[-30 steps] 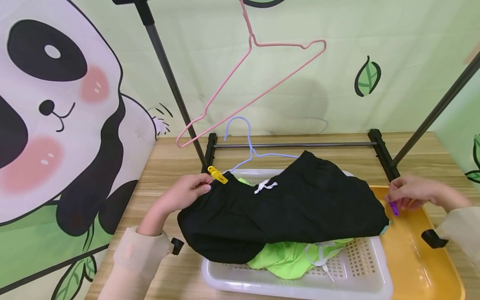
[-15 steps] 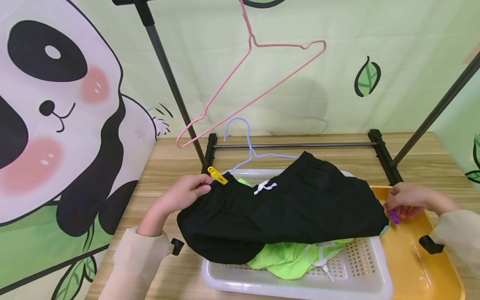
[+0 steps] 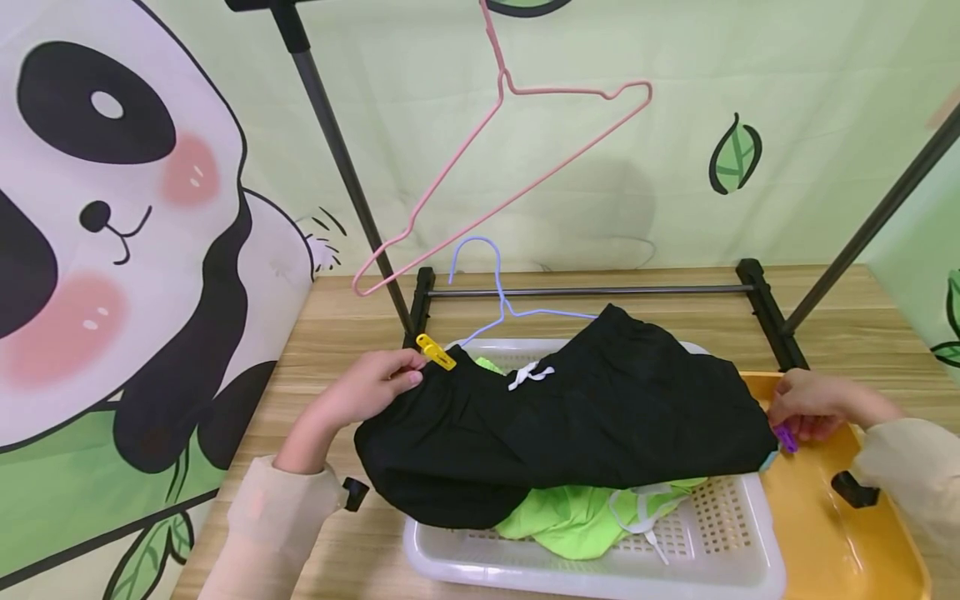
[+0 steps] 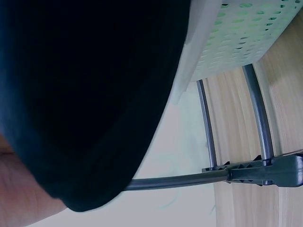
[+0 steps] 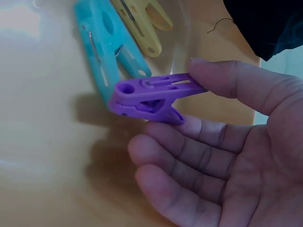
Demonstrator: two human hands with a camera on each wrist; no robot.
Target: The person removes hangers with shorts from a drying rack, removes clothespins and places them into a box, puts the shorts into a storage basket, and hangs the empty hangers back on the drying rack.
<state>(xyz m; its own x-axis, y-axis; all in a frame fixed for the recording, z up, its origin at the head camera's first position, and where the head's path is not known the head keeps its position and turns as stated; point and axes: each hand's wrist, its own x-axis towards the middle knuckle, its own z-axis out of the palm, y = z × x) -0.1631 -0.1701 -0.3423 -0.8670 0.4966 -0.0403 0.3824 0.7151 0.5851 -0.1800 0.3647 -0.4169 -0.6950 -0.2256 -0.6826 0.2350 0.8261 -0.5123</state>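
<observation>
Black shorts [image 3: 615,408] with a white drawstring bow [image 3: 531,374] lie spread over a white basket [image 3: 465,565]. At their left waist corner, my left hand [image 3: 366,385] pinches the cloth beside a yellow clothespin [image 3: 437,352]. A blue hanger [image 3: 498,271] shows its hook and shoulders behind the shorts, its lower part hidden. Over the orange tray, my right hand [image 3: 813,402] holds a purple clothespin [image 5: 154,94] by its handle ends between thumb and index finger. Below it in the right wrist view are a turquoise clothespin [image 5: 102,45] and a yellow-green clothespin [image 5: 142,23].
Bright green clothing [image 3: 573,521] sits in the basket under the shorts. The orange tray [image 3: 821,533] stands at the basket's right. Behind rises a dark rack with a low crossbar [image 3: 592,292], and a pink hanger [image 3: 501,200] hangs above.
My right hand has moved slightly down and left with the purple clothespin, nearer the shorts' right edge. My left hand and the shorts stay in place.
</observation>
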